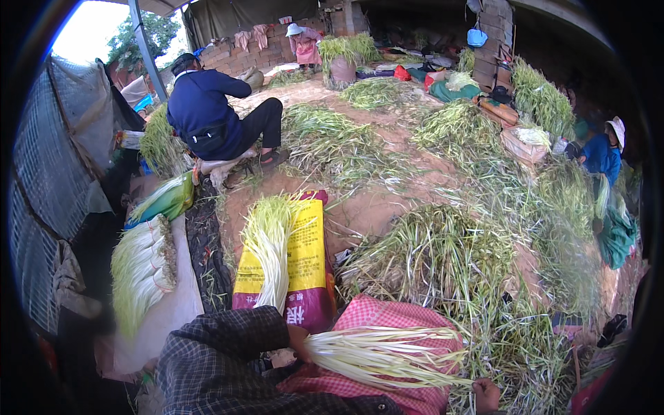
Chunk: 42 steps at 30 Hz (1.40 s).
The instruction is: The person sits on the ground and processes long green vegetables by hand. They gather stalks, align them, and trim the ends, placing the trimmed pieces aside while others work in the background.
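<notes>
My left hand point(299, 343), at the end of a dark checked sleeve, grips a bundle of pale blanched chives point(384, 355) by the white stalk end. The bundle's yellowish leaves fan out to the right over the pink checked cloth point(394, 311) on my lap. At the leaf tips, my right hand point(486, 395) pinches the end of one long leaf between thumb and finger. Ahead of my left arm, a larger pile of blanched chives point(275, 244) lies on a yellow and purple printed sack point(306, 259).
Heaped green leaf trimmings point(430, 254) spread ahead and to the right. Tied chive bundles point(148, 264) lie on a pale sheet point(179, 295) at left. A person in a navy jacket point(207, 109) sits ahead; others work at the back point(306, 46) and right point(604, 150).
</notes>
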{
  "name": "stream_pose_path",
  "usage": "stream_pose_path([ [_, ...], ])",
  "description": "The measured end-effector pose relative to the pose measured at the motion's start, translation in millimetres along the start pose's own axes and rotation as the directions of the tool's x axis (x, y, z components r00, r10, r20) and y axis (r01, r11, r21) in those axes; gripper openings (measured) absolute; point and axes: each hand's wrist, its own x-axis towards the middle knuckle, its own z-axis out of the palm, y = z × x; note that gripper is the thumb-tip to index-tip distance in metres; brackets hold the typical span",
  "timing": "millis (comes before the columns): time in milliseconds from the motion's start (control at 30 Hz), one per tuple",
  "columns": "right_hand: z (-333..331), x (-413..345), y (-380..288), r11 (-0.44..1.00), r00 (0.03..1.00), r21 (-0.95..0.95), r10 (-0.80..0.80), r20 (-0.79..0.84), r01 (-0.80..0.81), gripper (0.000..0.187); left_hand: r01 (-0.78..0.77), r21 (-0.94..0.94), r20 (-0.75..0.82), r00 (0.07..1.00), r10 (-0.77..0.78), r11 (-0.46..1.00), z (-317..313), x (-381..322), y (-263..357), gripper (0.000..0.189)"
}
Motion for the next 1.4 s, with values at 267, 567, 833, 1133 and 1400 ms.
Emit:
stream_pose_path([
  [267,14.6,2.3,22.0,0.996,0.998,-0.053,0.068,0.009,-0.068,0.029,0.013,0.012,-0.013,1.000,-0.012,1.000,0.0,-1.6,3.2,0.046],
  [567,89.7,16.4,71.9,0.876,0.979,-0.447,0.203,0.007,-0.178,0.036,0.109,0.020,0.020,0.994,-0.110,0.994,5.4,-15.2,5.1,0.046],
  [833,67.1,-13.9,84.0,0.889,0.992,-0.441,0.115,-0.049,-0.125,0.033,0.038,-0.058,-0.003,0.999,-0.038,0.998,-10.8,-22.6,35.3,0.041],
  [1133,23.9,-44.4,-179.8,0.562,0.828,0.758,-0.558,0.053,0.331,0.022,-0.361,0.366,-0.186,0.875,0.447,0.858,-50.6,-70.3,187.2,0.042],
  [1400,69.5,-25.9,-208.0,-0.481,0.897,0.863,-0.433,-0.082,-0.153,0.084,0.001,0.966,-0.229,0.463,0.856,0.258,9.0,-24.0,218.1,0.011],
])
